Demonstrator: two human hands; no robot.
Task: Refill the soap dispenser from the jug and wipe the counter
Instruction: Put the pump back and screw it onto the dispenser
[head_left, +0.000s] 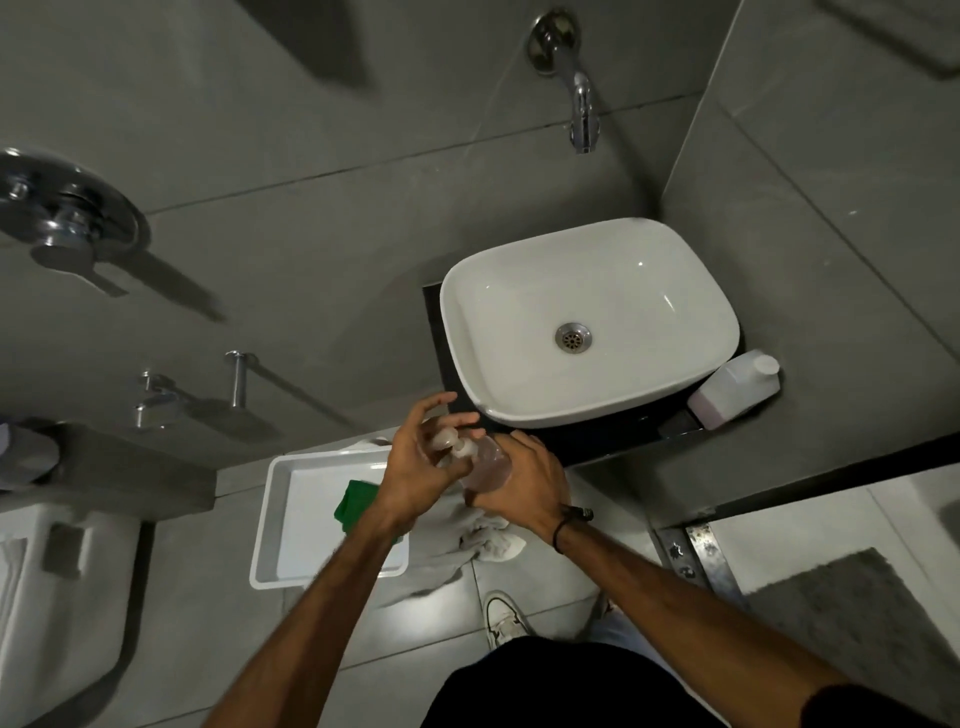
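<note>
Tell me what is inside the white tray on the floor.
In the white tray lies a green cloth, partly covered by the left forearm. The rest of the visible tray floor is bare; its near right corner is hidden behind that arm.

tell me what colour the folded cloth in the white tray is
Bright green folded cloth, seen best in the head view.

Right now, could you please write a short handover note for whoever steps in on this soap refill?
Right hand grips the body of the soap dispenser, held in the air in front of the basin. Left hand holds its pump top.
The jug stands capped on the counter right of the basin, untouched.
A green cloth lies in the white tray, a white towel on the floor.
Done: dispenser picked up. Left: pouring, closing, wiping.
</note>
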